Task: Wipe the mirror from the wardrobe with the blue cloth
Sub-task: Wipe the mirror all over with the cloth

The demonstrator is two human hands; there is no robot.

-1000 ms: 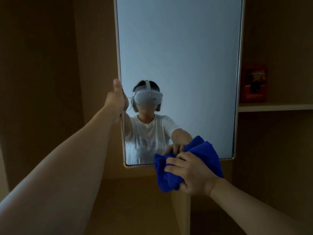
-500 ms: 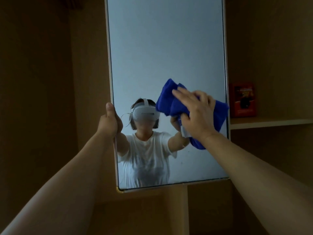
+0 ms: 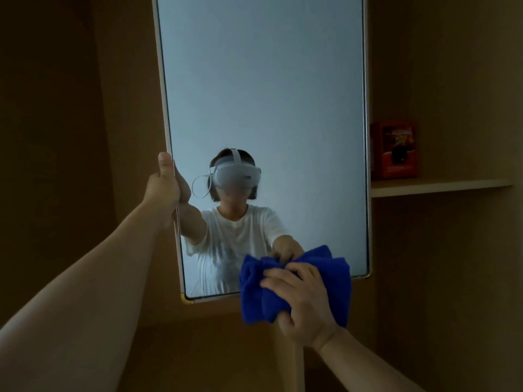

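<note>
A tall mirror (image 3: pixel 263 89) in a thin pale frame fills the upper middle of the head view, inside a wooden wardrobe. My left hand (image 3: pixel 163 190) grips its left edge, thumb up along the frame. A bunched blue cloth (image 3: pixel 254 290) lies against the mirror's bottom edge, right of centre. My right hand (image 3: pixel 302 301) holds the cloth, fingers curled over it, and presses it on the glass. The mirror reflects a person in a white shirt with a headset.
A wooden shelf (image 3: pixel 435 186) juts out to the right of the mirror with a red box (image 3: pixel 396 151) on it. Wooden wardrobe panels (image 3: pixel 56 137) close in on the left and right. A vertical wooden divider (image 3: pixel 294 369) stands below the mirror.
My right hand swept the blue cloth up to the mirror's middle right, then back down to the bottom edge. My left hand stays on the left edge.
</note>
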